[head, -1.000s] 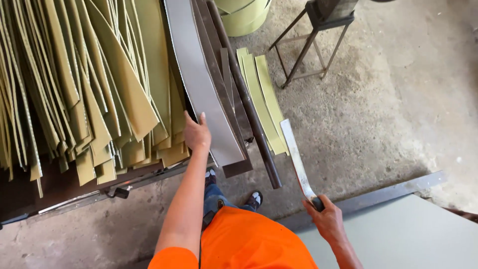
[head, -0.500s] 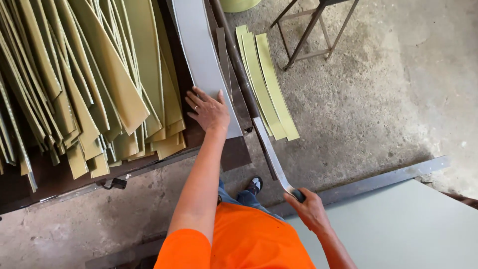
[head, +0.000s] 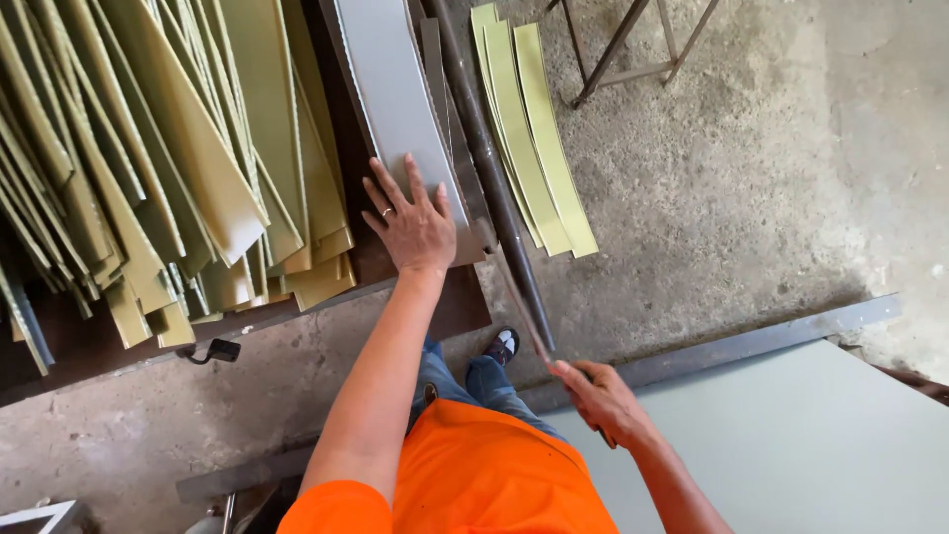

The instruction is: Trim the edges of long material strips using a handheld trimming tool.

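Strips of olive-green sheet lie heaped at the left on a dark table, their cut ends fanned toward the near edge. Just right of them a long grey sheet rests on the same table, its long axis running from the near edge away toward the top of the view, with a slight lean to the left. It looks thin and flat, likely stiff along its length but springy, smooth-faced and apt to slide; the cut edges may be sharp, so pressing a flat palm on the face seems the safer hold than gripping the rim.

The left hand does just that: it lies flat on the sheet's near end, fingers spread wide.

Beside the sheet's right edge a dark lever blade runs nearly parallel to it, slanting down toward the person. The right hand grips its near end, fingers curled tight around the handle.

Further right, a few cut green strips lie on the concrete floor, pointing the same way, and a pale grey panel fills the lower right.
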